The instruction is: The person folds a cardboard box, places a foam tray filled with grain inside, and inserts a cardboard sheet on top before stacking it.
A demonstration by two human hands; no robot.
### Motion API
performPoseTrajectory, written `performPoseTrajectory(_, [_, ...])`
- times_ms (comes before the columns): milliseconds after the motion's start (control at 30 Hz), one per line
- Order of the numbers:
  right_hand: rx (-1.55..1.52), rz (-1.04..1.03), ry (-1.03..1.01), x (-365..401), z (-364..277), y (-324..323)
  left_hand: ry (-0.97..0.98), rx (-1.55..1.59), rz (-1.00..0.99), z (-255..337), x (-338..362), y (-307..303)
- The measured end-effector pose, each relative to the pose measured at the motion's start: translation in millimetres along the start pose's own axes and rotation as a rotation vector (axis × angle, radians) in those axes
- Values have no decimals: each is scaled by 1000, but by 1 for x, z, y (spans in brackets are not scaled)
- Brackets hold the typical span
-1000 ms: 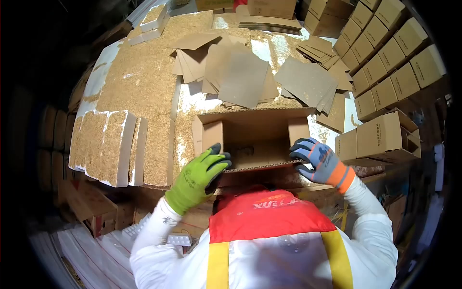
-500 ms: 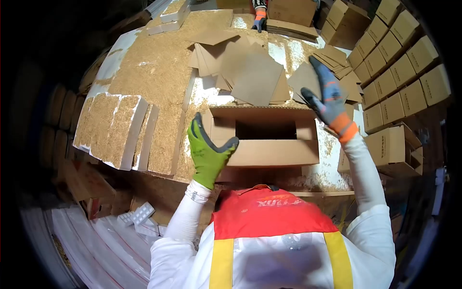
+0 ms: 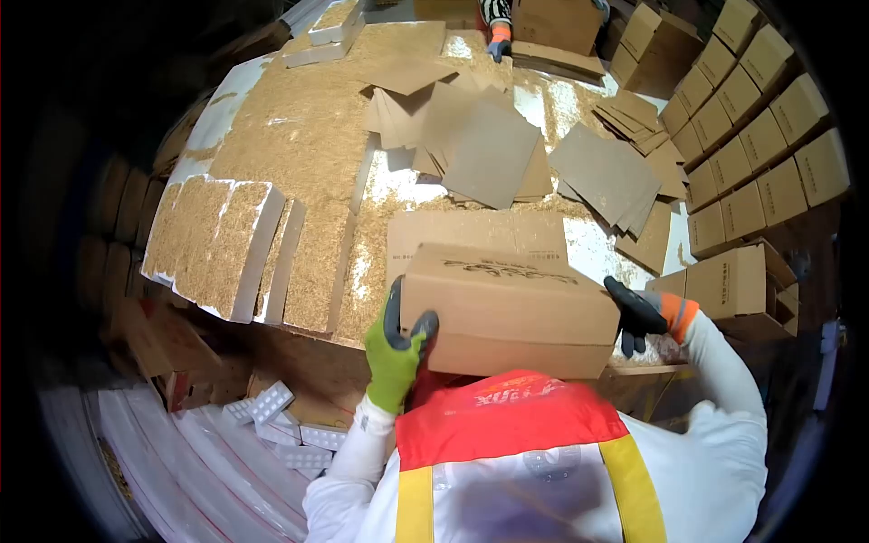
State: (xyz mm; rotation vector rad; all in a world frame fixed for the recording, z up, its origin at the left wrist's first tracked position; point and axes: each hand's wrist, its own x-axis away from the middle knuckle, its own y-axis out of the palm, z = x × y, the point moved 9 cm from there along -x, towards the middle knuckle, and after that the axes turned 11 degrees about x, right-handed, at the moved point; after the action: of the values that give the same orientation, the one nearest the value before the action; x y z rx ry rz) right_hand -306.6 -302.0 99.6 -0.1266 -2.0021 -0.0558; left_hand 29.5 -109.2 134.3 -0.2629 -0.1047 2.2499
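A closed-sided cardboard box with dark printing on its upper face is tilted towards me at the table's near edge. My left hand, in a green glove with grey fingertips, grips its left end, thumb on the near face. At the right end is my right hand, gloved in dark grey with an orange cuff. Its fingers are spread, with the uppermost one at the box's corner. The box's opening is out of sight. Directly behind it lies a flat cardboard piece.
Loose cardboard sheets and more sheets lie beyond. Fibrous slabs cover the left side. Stacked boxes and an open carton stand at right. Another person's gloved hand rests at the far edge.
The box has tipped towards me, turning its opening out of view. My left hand has closed on its left end. My right hand has come down from the sheets to its right end.
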Motion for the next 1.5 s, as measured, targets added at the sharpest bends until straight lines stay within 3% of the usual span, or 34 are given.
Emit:
performPoseTrajectory(100, [-249, -68, -106, 15, -24, 37, 131, 109, 34, 20, 18, -11])
performPoseTrajectory(167, [-577, -151, -221, -4, -28, 44, 263, 67, 2, 31, 15, -18])
performPoseTrajectory(233, [-517, 120, -461, -34, -41, 39, 439, -61, -51, 24, 12, -28])
performPoseTrajectory(267, [-635, 193, -483, -36, -55, 41, 542, -157, -73, 20, 12, -32])
performPoseTrajectory(300, [-794, 223, -431, -48, -60, 46, 457, -112, -103, 5, 5, -41])
performPoseTrajectory(367, [-633, 484, -670, -88, -56, 35, 275, -29, -142, -18, -6, -61])
performPoseTrajectory(400, [-389, 748, -716, -83, -63, 32, -7, 324, -129, -32, -11, -67])
performPoseTrajectory(433, [-376, 798, -727, -90, -67, 34, -208, 608, -199, -54, -17, -80])
performPoseTrajectory(500, [-335, 802, -743, -109, -74, 39, -448, 586, -114, -70, -24, -102])
performPoseTrajectory(567, [-323, 799, -778, -135, -74, 43, -634, 528, -187, -78, -41, -113])
performPoseTrajectory(600, [-325, 811, -799, -141, -74, 43, -712, 522, -97, -67, -51, -111])
performPoseTrajectory(700, [-344, 784, -786, -148, -84, 41, -860, 345, -125, -88, -72, -130])
performPoseTrajectory(733, [-336, 794, -790, -146, -88, 40, -866, 275, -196, -90, -79, -129])
performPoseTrajectory(1100, [-235, 973, -828, -124, -83, 18, -781, 156, -204, -98, -108, -106])
performPoseTrajectory(1500, [-339, 943, -774, -123, -53, 8, -689, 182, -226, -79, -113, -82])
